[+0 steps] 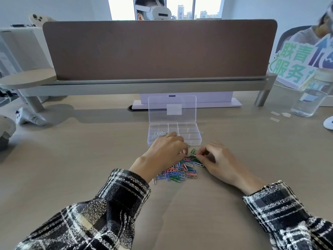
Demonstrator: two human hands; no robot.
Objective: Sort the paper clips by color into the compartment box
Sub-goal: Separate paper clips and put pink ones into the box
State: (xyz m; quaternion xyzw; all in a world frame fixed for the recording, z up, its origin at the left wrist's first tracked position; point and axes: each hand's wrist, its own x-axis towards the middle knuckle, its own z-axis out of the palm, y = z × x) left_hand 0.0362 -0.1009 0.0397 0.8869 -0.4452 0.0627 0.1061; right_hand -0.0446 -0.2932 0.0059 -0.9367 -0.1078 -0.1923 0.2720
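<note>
Picking through the mixed paper clips heaped on the desk just near of the open compartment box, left hand and right hand curled, grip contents unclear, next needing one colour singled out.

Mixed-colour paper clips heaped just before open clear compartment box, white clips inside left compartment

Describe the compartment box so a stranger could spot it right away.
Start at the brown desk divider; the compartment box sits on the desk below it, just beyond the clip pile. It is the only clear plastic case, lid upright, with whitish clips at its left.
</note>
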